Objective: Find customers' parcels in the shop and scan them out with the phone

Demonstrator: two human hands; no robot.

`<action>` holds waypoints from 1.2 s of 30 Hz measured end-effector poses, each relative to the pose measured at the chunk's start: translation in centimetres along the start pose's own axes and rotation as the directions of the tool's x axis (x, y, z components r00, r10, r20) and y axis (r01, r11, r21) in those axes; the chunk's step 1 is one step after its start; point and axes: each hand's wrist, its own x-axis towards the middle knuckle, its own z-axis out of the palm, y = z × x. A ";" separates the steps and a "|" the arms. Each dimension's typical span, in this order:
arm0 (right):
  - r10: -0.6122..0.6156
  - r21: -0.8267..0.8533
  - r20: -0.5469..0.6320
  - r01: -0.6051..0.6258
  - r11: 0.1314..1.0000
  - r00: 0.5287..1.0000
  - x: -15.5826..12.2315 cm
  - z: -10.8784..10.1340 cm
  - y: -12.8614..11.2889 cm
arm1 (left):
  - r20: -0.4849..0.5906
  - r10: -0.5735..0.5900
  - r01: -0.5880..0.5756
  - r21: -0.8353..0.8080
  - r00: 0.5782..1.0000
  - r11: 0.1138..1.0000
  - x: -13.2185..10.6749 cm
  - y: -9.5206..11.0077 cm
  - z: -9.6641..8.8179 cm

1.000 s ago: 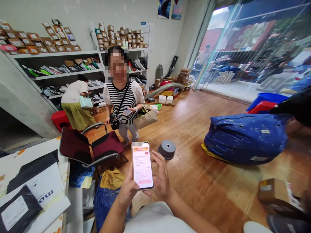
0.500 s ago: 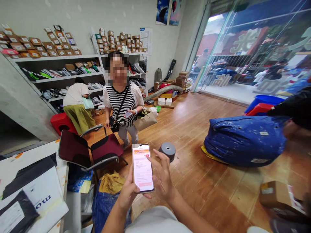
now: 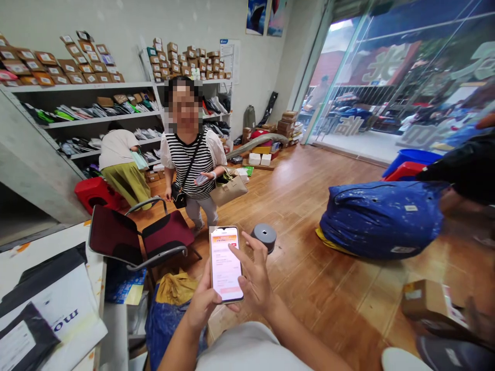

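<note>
A smartphone [image 3: 226, 265] with a lit, pinkish-white screen is held upright in front of my body. My left hand [image 3: 207, 299] grips its lower left side, the thumb lying across the bottom corner and fingertips showing beneath. At the phone's right side, my right hand [image 3: 257, 278] has its fingers apart and holds nothing. Its index fingertip is over the upper part of the screen; whether it touches the glass I cannot tell.
A person in a striped top [image 3: 193, 165] faces me. Another bends at the parcel shelves [image 3: 88, 122]. A maroon chair [image 3: 166, 239], a grey round object [image 3: 264, 236], a blue sack [image 3: 381, 219] and a cardboard box [image 3: 429, 304] stand around. Parcels lie on the table [image 3: 23, 265] at left.
My right index finger has shifted slightly left over the screen. The whole view has moved a little, so the room appears farther left. The phone stays in my left hand.
</note>
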 end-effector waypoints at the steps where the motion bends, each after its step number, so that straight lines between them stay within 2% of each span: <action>1: 0.003 -0.001 -0.006 -0.003 1.000 1.000 0.1 0.0 -0.1 | 0.002 -0.006 0.006 0.000 1.000 1.000 0.0 0.0 0.0; 7: 0.012 0.004 -0.007 -0.012 1.000 1.000 0.3 0.2 -0.3 | 0.012 0.000 0.000 -0.002 1.000 1.000 -0.1 -0.2 -0.1; 10: 0.156 0.195 -0.024 -0.148 0.970 0.988 -0.2 0.5 -0.1 | -0.005 0.028 -0.028 -0.031 1.000 0.999 -0.1 -0.6 -0.3; 11: 0.238 0.301 0.022 -0.234 0.925 0.971 -0.3 0.5 0.0 | -0.015 0.039 -0.039 -0.047 0.999 0.998 -0.1 -0.6 -0.3; 13: 0.358 0.484 0.206 -0.412 0.772 0.911 -0.6 0.7 0.4 | -0.030 0.046 -0.048 -0.070 0.998 0.996 -0.1 -0.6 -0.2; 15: 0.361 0.575 0.373 -0.518 0.633 0.855 -0.8 0.7 0.9 | -0.039 0.034 -0.036 -0.067 0.999 0.997 -0.1 -0.3 0.0; 16: 0.346 0.597 0.414 -0.538 0.595 0.842 -0.9 0.8 1.1 | -0.043 0.024 -0.026 -0.060 0.999 0.998 -0.1 -0.1 0.2; 22: 0.367 0.638 0.411 -0.551 0.538 0.835 -1.2 0.8 1.2 | -0.091 -0.006 0.007 0.012 0.996 1.000 -0.2 0.4 0.8; 26: 0.389 0.688 0.428 -0.573 0.446 0.816 -1.4 1.1 0.4 | -0.122 -0.038 0.043 0.039 0.992 0.998 -0.2 0.2 0.6; 29: 0.455 0.689 0.432 -0.611 0.390 0.779 -1.6 1.6 -0.3 | -0.066 -0.041 0.042 0.020 0.997 0.999 -0.2 0.1 0.3; 32: 0.506 0.673 0.431 -0.640 0.372 0.747 -1.9 2.0 -0.6 | -0.025 -0.043 0.043 0.009 0.999 0.999 -0.3 0.2 0.2; 36: 0.502 0.717 0.424 -0.618 0.322 0.754 -1.8 2.1 -0.5 | -0.105 -0.066 0.071 0.045 0.992 0.996 -0.4 0.1 0.5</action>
